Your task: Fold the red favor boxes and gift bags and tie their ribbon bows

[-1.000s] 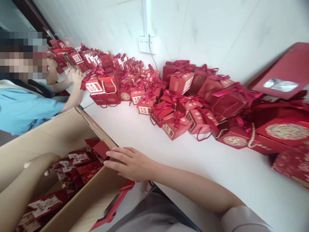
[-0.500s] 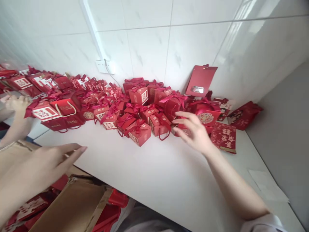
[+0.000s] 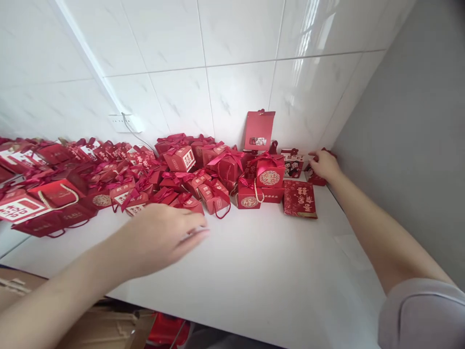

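A person's two bare arms reach over a white table [image 3: 261,271] that stands against a tiled wall. A long heap of small red gift boxes [image 3: 181,179] with ribbon bows and cord handles runs along the back of the table, from the left edge to the far right corner.

The right hand [image 3: 324,165] is stretched out to that corner, where the tiled wall meets a grey side wall. Its fingers [image 3: 315,157] rest on a small red box [image 3: 317,178] at the very end of the row, curled over its top. Whether they grip the box or only touch it cannot be told from here. The box lies straight ahead of the hand, partly hidden beneath it, so its long axis cannot be made out. This hand is by far the nearer one to it.

The left hand [image 3: 163,237] hovers low over bare table at centre left, blurred, fingers loosely spread and holding nothing. The nearest boxes lie just beyond its fingertips.

Just left of the right hand stand a box with a cartoon couple [image 3: 292,166], a flat red packet [image 3: 300,198] lying on the table, and a red card [image 3: 259,131] propped upright against the wall.
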Demonstrator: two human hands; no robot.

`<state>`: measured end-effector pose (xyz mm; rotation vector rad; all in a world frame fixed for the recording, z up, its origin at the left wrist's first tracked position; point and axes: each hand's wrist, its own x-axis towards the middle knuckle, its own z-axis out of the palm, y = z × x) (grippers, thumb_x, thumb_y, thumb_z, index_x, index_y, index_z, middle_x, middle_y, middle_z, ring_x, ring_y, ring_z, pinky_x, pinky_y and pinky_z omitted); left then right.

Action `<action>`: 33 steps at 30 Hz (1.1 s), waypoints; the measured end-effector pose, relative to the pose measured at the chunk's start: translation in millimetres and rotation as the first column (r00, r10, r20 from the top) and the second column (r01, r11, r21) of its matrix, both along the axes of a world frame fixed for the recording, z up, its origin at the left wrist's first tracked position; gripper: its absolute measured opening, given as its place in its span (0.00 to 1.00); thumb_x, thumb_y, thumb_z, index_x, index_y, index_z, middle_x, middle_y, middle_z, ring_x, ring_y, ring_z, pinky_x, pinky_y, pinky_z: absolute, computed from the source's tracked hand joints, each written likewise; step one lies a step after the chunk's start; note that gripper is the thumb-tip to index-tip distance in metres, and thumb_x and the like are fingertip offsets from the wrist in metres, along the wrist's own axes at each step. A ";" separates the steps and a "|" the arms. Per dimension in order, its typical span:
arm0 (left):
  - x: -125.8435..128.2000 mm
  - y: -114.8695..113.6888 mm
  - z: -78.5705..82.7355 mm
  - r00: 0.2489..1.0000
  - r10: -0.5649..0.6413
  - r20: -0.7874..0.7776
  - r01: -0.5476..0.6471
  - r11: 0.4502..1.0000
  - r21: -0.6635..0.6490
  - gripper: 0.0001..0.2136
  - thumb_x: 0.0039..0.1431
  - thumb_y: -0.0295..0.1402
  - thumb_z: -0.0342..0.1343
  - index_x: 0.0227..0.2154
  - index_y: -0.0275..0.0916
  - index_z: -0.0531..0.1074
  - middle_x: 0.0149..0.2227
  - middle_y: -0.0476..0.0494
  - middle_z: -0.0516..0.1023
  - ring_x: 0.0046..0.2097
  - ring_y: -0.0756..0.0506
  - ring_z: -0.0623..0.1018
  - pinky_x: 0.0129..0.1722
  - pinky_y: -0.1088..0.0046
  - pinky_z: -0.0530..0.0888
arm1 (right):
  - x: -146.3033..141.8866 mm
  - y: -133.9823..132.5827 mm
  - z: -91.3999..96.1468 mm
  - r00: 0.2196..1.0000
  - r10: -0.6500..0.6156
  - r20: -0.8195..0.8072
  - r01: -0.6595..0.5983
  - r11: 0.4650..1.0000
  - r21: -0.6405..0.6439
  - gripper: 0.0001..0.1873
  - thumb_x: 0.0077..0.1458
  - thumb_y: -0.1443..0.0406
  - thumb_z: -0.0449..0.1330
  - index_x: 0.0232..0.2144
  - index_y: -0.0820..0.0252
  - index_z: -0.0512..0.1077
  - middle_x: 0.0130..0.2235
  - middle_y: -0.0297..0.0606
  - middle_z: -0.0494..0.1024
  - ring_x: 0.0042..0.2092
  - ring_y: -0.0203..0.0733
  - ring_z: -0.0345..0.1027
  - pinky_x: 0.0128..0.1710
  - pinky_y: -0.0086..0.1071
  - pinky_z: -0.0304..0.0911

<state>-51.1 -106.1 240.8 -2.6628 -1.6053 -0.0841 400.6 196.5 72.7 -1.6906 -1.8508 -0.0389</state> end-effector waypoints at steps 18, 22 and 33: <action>102.1 77.2 -236.0 0.789 0.039 0.614 0.279 0.867 -0.414 0.12 0.64 0.37 0.52 0.36 0.41 0.80 0.26 0.48 0.78 0.28 0.49 0.73 0.32 0.75 0.68 | -35.6 48.2 -6.4 0.991 -0.095 0.091 0.105 0.987 -0.118 0.25 0.63 0.66 0.51 0.61 0.68 0.63 0.62 0.58 0.66 0.62 0.59 0.58 0.59 0.52 0.54; 102.9 79.0 -245.4 0.756 0.074 0.650 0.250 0.885 -0.392 0.14 0.65 0.38 0.50 0.36 0.40 0.81 0.27 0.48 0.78 0.28 0.50 0.72 0.32 0.75 0.67 | -35.6 40.9 0.1 0.986 -0.126 0.105 0.140 0.981 -0.131 0.16 0.59 0.65 0.57 0.48 0.64 0.74 0.51 0.52 0.77 0.52 0.55 0.68 0.52 0.43 0.60; 112.3 81.1 -255.7 0.576 0.165 0.801 0.162 0.937 -0.310 0.13 0.66 0.42 0.50 0.41 0.41 0.75 0.35 0.44 0.78 0.35 0.46 0.75 0.33 0.72 0.69 | -49.6 -75.0 77.3 0.914 -0.074 -0.398 0.302 0.779 0.550 0.14 0.62 0.55 0.55 0.40 0.58 0.72 0.40 0.43 0.78 0.42 0.49 0.73 0.45 0.41 0.68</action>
